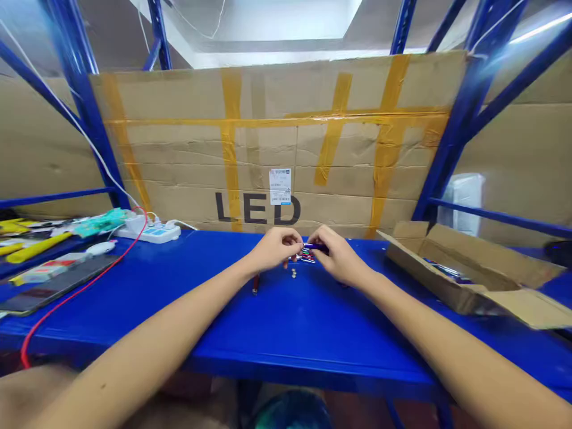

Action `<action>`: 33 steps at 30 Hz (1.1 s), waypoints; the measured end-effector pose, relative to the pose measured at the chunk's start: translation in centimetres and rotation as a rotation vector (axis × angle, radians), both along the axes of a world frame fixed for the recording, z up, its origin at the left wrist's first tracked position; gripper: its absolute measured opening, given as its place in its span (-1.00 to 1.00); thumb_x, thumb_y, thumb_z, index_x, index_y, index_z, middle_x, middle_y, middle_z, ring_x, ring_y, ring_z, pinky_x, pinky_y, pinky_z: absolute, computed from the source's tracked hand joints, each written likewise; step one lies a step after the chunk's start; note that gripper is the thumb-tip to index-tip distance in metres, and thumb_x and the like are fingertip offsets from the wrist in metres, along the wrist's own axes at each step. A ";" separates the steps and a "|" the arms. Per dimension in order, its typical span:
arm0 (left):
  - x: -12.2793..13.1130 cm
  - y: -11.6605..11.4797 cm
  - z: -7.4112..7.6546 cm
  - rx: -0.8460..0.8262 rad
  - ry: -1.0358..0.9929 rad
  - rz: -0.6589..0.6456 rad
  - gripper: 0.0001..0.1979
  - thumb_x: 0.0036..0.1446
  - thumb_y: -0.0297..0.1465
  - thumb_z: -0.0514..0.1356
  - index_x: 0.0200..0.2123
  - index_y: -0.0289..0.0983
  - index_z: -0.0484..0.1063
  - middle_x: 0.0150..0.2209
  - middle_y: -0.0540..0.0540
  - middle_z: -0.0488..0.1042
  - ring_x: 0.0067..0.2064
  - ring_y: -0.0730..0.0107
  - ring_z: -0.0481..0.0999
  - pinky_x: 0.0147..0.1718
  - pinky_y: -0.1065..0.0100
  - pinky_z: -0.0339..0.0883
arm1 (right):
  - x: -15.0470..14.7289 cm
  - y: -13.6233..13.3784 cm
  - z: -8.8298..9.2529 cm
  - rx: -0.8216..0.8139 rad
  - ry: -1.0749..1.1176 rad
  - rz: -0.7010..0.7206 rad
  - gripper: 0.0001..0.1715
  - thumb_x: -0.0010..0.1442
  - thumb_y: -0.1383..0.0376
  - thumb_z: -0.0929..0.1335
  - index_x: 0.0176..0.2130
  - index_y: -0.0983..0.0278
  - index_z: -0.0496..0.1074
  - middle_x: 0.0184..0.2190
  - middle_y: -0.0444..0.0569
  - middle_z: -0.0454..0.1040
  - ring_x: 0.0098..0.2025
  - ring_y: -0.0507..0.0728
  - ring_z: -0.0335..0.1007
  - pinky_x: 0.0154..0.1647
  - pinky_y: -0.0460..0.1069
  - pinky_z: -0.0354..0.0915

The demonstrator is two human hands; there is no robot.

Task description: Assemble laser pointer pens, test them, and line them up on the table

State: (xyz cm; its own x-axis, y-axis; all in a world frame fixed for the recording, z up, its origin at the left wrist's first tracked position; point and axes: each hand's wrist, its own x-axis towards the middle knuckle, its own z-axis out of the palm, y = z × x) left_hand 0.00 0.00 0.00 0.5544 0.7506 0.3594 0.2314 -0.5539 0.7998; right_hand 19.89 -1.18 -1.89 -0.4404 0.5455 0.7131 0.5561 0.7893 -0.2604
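Over the middle of the blue table, my two hands meet. My right hand (336,253) is closed round a slim dark purple, pen-like barrel (315,246), whose left end points at my left hand. The fingers of my left hand (277,245) are pinched together at that end; what they hold is too small to tell. Just below and behind the fingers lie several thin, shiny coloured pieces (307,256), partly hidden. Nearer to me are small silver bits (294,273). A short dark red piece (255,284) lies beneath my left wrist.
An open cardboard box (447,280) at right holds several slim blue and silver pieces (449,271). On the left are a power strip (149,229), a dark flat phone-like slab (53,284), yellow-handled tools (40,247) and a red cable (84,286). A large cardboard sheet (187,155) stands behind.
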 end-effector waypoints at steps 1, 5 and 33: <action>0.1 0.0 0.0 0.000 0.003 0.003 -0.91 0.10 -0.40 0.14 -0.40 -0.31 0.38 -0.59 0.05 0.40 -0.65 0.53 0.35 -0.69 0.47 0.25 | 0.0 0.0 0.0 0.003 -0.005 0.015 -0.81 0.12 0.54 0.26 -0.31 0.27 0.29 -0.32 -0.03 0.34 -0.29 0.10 0.26 -0.27 0.00 0.21; 0.2 0.0 -0.1 0.031 0.015 0.000 -0.93 0.08 -0.43 0.15 -0.40 -0.32 0.38 -0.59 0.06 0.40 -0.64 0.55 0.35 -0.66 0.48 0.24 | 0.1 -0.1 0.1 0.001 -0.041 0.055 -0.85 0.20 0.49 0.25 -0.28 0.27 0.33 -0.32 -0.01 0.37 -0.26 0.11 0.28 -0.23 0.02 0.22; 0.4 0.3 -0.8 0.148 0.065 -0.017 -0.88 0.12 -0.39 0.14 -0.37 -0.32 0.43 -0.51 0.02 0.44 -0.56 0.52 0.39 -0.58 0.47 0.30 | 0.5 -0.5 0.0 0.030 -0.319 -0.091 -0.77 0.27 0.47 0.15 -0.27 0.27 0.33 -0.37 -0.01 0.32 -0.34 0.12 0.25 -0.31 0.01 0.18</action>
State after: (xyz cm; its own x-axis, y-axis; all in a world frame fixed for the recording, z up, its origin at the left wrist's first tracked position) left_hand 0.43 0.26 -0.80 0.5922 0.6825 0.4284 0.2698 -0.6689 0.6927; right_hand 20.40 -1.68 -1.89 -0.5946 0.5739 0.5631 0.6743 0.7374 -0.0395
